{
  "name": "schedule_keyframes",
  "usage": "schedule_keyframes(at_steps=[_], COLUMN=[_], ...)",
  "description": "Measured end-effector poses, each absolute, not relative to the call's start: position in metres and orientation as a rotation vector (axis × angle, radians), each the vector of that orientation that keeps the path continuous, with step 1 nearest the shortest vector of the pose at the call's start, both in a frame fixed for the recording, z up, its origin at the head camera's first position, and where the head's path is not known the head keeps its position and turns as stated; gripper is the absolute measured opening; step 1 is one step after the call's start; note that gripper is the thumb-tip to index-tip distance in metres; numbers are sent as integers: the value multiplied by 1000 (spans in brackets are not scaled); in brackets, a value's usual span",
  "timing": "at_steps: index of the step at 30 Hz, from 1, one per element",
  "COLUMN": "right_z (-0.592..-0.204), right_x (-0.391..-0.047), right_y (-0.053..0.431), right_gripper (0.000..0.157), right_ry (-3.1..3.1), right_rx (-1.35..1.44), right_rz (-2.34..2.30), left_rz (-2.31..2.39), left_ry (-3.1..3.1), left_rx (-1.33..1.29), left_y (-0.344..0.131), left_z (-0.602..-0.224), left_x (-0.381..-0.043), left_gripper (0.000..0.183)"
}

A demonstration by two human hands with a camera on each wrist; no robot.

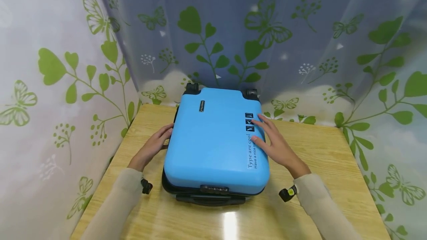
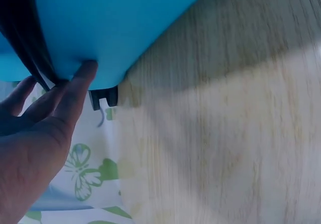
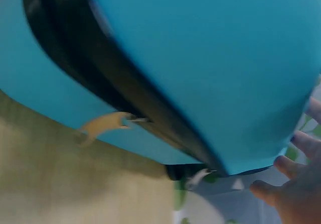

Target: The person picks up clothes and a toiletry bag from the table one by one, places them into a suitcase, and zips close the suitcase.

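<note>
A light blue hard-shell suitcase (image 1: pixel 213 140) lies flat on the wooden table (image 1: pixel 303 143), its combination lock (image 1: pixel 214 189) and black carry handle (image 1: pixel 210 200) facing me. My left hand (image 1: pixel 155 145) is at its left side; in the left wrist view the fingertips (image 2: pixel 86 69) touch the blue shell beside the black seam (image 2: pixel 30 38). Over the right edge of the lid, my right hand (image 1: pixel 274 140) has its fingers spread near the printed lettering (image 1: pixel 251 152). In the right wrist view, zipper pulls (image 3: pixel 138 118) hang at the seam, one with a tan tab (image 3: pixel 103 125).
Black wheels (image 1: pixel 192 88) stick out at the suitcase's far end, close to a patterned curtain (image 1: pixel 213 29) with green leaves and butterflies. Another curtain side (image 1: pixel 60 95) borders the table on the left. Each wrist wears a small black camera (image 1: pixel 287 194).
</note>
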State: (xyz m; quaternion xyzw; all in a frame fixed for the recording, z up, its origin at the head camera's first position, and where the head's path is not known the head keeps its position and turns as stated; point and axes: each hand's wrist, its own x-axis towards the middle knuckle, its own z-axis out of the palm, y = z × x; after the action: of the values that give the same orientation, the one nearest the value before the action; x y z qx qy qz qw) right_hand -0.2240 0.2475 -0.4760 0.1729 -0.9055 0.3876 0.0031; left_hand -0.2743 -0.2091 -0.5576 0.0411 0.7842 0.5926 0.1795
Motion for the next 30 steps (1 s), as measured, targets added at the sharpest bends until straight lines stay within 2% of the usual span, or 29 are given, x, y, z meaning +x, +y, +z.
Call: schedule_keyframes(at_steps=[14, 22, 30], right_z=[-523, -534, -532], right_x=[-222, -223, -215], right_y=[251, 246, 242], right_gripper=[68, 57, 58], right_ry=[-2652, -2560, -2589], right_rx=[242, 430, 357], right_rz=[1945, 2133, 2141], left_rz=[1729, 1735, 1750], left_ry=[2045, 2025, 1986], left_rx=[198, 155, 155], left_y=[-206, -202, -198], left_z=[-543, -542, -540], left_x=[-269, -268, -267], left_gripper=[79, 75, 79])
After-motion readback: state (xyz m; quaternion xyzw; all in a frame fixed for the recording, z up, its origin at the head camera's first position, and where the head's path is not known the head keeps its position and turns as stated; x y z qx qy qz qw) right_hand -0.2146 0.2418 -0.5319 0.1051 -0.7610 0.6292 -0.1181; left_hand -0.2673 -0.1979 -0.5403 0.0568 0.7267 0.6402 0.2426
